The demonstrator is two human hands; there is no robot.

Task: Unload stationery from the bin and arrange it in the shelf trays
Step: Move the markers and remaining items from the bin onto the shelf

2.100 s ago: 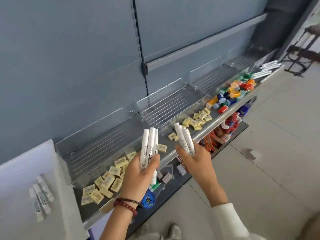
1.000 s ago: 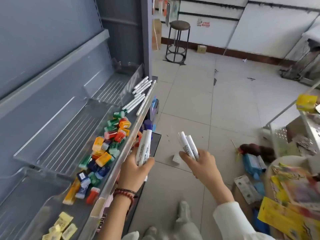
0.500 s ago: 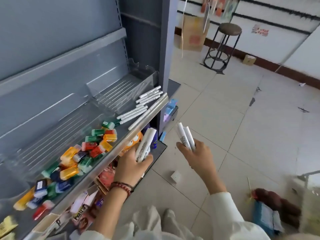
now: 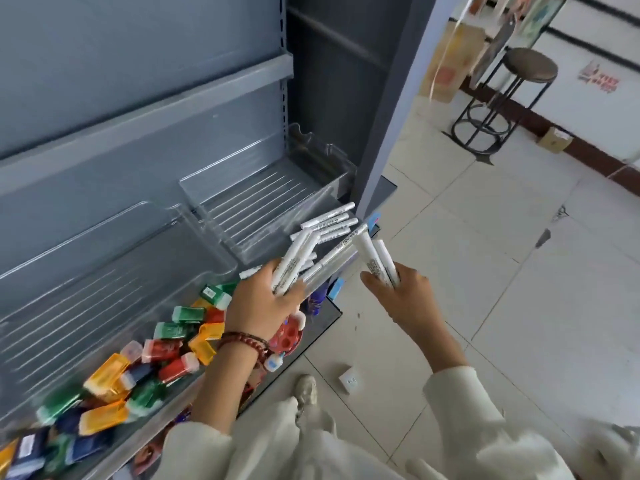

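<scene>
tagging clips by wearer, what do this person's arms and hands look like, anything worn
Both hands are bare, with no gloves. The left hand has a dark red beaded bracelet at its wrist; the right hand has a bare wrist. Loose cream fabric sleeves cover the arms: the left sleeve starts near the elbow, the right sleeve partway along the forearm.

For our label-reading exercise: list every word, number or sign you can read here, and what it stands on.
No text is legible.
left-hand markers: dark barrel print, too blurred.
right-hand markers: barrel print, too blurred.
tray markers: print too small.
red wall sign: too blurred.
coloured boxes: labels too small.
</scene>
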